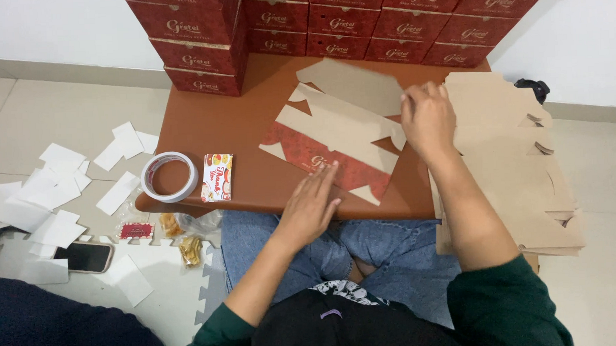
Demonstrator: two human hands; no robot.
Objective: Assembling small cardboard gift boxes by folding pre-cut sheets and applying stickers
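Note:
An unfolded cardboard box blank, brown inside and red on its printed side, lies flat on a small brown table. My left hand presses flat on its near red flap, fingers spread. My right hand grips the blank's far right edge, folding a brown panel up. A roll of white tape and a small stack of red-and-yellow cards sit at the table's left front corner.
Finished red boxes are stacked along the table's back edge. A pile of flat brown blanks lies to the right. White paper scraps, a phone and snack wrappers litter the floor on the left.

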